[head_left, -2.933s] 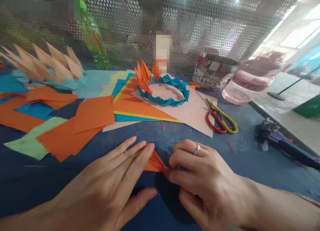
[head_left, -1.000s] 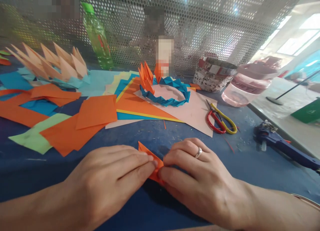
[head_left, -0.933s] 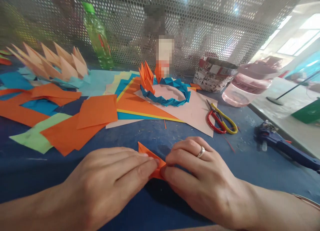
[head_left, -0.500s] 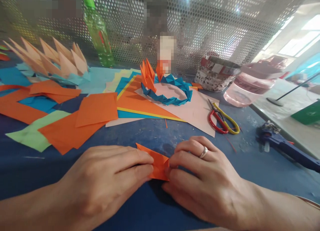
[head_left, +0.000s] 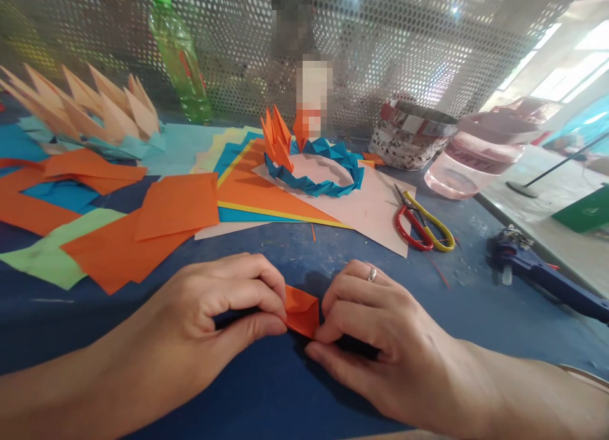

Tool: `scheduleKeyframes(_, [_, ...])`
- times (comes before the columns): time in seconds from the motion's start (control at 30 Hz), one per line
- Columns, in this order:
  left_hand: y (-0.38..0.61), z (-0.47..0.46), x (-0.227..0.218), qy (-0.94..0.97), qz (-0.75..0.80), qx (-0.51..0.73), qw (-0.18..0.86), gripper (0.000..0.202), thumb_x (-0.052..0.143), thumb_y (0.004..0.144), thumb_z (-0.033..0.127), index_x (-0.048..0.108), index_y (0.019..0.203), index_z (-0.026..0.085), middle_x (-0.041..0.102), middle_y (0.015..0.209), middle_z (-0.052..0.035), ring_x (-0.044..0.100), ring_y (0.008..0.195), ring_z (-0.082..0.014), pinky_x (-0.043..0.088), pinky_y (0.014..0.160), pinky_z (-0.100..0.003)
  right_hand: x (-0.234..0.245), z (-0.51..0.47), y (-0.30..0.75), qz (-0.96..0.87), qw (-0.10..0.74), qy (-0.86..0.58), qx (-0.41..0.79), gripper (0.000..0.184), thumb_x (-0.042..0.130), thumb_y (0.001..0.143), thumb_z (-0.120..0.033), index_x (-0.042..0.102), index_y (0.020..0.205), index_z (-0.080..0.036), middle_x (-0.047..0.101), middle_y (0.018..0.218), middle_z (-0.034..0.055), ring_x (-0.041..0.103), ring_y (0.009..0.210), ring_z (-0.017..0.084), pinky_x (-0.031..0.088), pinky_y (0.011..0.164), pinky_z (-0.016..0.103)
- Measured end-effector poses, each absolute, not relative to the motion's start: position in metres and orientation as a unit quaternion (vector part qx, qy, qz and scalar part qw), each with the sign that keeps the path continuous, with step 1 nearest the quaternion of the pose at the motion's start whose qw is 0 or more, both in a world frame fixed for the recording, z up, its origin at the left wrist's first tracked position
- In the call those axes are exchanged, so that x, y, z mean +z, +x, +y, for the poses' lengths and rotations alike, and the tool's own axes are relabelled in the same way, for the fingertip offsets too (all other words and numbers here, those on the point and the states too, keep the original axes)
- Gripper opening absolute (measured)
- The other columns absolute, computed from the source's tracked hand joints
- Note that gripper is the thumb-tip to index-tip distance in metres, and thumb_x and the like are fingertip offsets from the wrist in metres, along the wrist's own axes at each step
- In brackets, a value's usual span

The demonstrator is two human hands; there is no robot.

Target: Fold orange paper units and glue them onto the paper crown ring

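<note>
A small piece of folded orange paper [head_left: 302, 311] lies low on the blue tabletop [head_left: 451, 262], between my two hands. My left hand [head_left: 204, 326] pinches its left edge between curled fingers and thumb. My right hand [head_left: 380, 319] grips its right side in the same way, and a ring shows on one finger. The fingers hide part of the paper, so its full shape cannot be seen. Both hands are in front of the loose paper sheets.
Ahead lie loose orange sheets [head_left: 176, 205], a blue folded paper ring [head_left: 328, 186] with orange spikes [head_left: 276, 139], and red-and-yellow scissors [head_left: 419, 221]. A blue glue gun [head_left: 537, 281] rests at right. A woven paper basket [head_left: 412, 145] and a plastic jar [head_left: 476, 164] stand behind.
The orange paper has gone from a long pointed fold to a compact shape, its left point no longer showing. My fingers have curled tighter around it, and my hands have drawn closer.
</note>
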State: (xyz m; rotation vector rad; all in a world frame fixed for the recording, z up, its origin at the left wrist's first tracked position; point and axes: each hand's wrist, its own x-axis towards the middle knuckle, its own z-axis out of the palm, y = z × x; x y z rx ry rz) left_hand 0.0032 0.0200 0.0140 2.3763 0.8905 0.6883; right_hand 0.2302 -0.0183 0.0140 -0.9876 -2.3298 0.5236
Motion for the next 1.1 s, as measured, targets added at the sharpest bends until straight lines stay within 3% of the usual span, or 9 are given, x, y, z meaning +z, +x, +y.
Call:
scheduleKeyframes(0.6, [0.006,0.019,0.018,0.893,0.329,0.215,0.221,0.014,0.058,0.09,0.023,0.063,0.076,0.023,0.062,0.088,0.0028,0.06,0.08,-0.0109,0.046,0.073,-0.02,0.016,-0.014,0.235,-0.917,0.265,-0.268,0.133,0.02,0.056,0.09,-0.017,0.066,0.073,-0.014,0.062,0.075,0.0046,0.053,0.072,0.015,0.047,0.073,0.031])
scheduleKeyframes(1.1, [0.013,0.012,0.017,0.878,0.353,0.228,0.23,0.017,0.053,0.087,0.013,0.055,0.072,0.02,0.057,0.084,0.0035,0.055,0.08,-0.0099,0.042,0.073,-0.022,0.017,-0.009,0.24,-0.936,0.269,-0.214,0.081,0.02,0.058,0.084,-0.017,0.07,0.068,-0.012,0.063,0.069,0.0049,0.05,0.065,0.016,0.045,0.064,0.034])
